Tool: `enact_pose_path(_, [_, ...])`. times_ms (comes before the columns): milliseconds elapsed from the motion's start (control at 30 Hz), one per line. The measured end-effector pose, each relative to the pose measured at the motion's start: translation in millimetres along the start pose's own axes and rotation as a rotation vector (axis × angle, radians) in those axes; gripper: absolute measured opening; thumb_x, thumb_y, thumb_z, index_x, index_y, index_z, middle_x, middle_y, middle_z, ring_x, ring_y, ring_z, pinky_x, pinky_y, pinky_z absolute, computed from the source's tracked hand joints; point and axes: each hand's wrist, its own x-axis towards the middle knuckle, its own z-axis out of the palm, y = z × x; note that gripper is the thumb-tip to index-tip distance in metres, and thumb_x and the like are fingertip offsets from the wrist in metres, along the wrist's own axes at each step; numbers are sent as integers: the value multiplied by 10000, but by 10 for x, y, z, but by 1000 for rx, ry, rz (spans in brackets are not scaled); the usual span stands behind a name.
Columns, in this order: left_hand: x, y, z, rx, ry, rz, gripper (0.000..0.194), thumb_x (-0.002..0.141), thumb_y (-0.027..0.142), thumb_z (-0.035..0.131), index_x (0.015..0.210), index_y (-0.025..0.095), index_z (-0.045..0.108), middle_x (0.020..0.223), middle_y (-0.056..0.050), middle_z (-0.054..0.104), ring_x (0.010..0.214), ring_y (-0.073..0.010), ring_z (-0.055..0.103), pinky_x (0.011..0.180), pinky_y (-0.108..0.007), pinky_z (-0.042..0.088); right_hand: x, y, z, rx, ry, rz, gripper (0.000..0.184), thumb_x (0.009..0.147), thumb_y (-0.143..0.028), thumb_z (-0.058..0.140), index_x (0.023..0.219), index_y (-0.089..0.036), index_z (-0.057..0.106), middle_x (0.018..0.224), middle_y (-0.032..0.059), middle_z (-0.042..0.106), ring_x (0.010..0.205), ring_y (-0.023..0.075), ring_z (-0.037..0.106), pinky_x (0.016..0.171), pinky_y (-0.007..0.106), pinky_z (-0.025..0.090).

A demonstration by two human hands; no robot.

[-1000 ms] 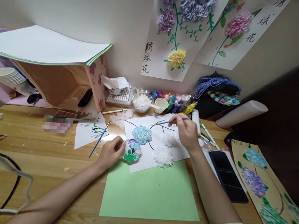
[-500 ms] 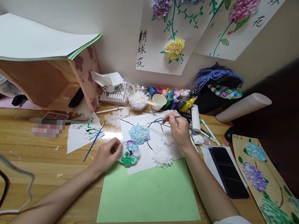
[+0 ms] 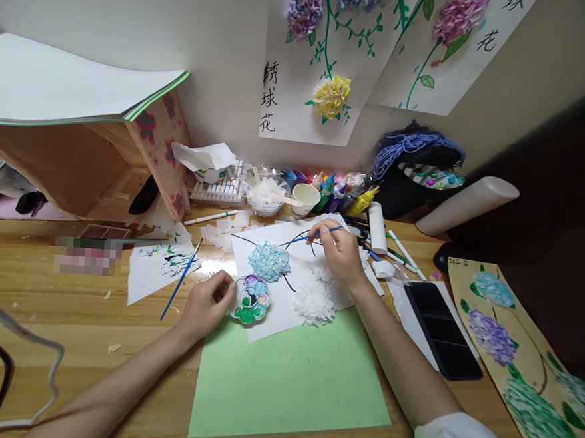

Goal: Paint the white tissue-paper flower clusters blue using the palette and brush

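My left hand (image 3: 208,304) pinches the edge of a small flower-shaped paint palette (image 3: 251,301) with green, purple and blue paint in its wells. The palette is over the left part of a white sheet (image 3: 270,324). A slim blue paintbrush (image 3: 321,234) is gripped in my right hand (image 3: 339,254), its tip pointing left over the black painted branch lines. Below the brush tip is a blue, ruffled raised flower (image 3: 268,262). White ruffled flowers (image 3: 314,303) sit on the sheet below my right hand, one partly hidden by it.
A green sheet (image 3: 291,386) lies under the white one. Left of it are another paintbrush (image 3: 181,279) and a paint-smeared paper (image 3: 151,272). A paper cup (image 3: 306,198) and paint bottles (image 3: 361,201) line the wall. At right lie a phone (image 3: 442,331) and a flower picture (image 3: 522,368).
The view has shifted slightly, so most things sit a little further left. My right hand with the paintbrush has moved slightly left over the sheet; my left hand still holds the palette.
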Motion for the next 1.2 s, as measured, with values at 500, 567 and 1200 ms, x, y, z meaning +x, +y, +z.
enact_pose_path(500, [-1,6,-1,16,9,9,252,896,369,486,707,206,518,555,42,531,497,-107,470,501,-229,330,11,13,-10,-35,37,3,334,979,-350,382,773,-221,612,702,22,656,758,190,614,754,343,447])
enact_pose_path(567, [-3,6,-3,17,8,12,255,898,370,486,705,205,516,554,43,529,497,-107,468,499,-228,327,19,22,-23,-32,43,-3,331,979,-340,379,772,-222,608,697,18,655,764,192,616,767,345,445])
enact_pose_path(1200, [-14,-7,-8,14,-3,9,242,903,349,480,721,197,522,565,41,527,506,-102,476,506,-224,336,23,30,-35,-24,20,3,312,967,-307,381,766,-223,605,709,19,661,772,193,618,764,341,442])
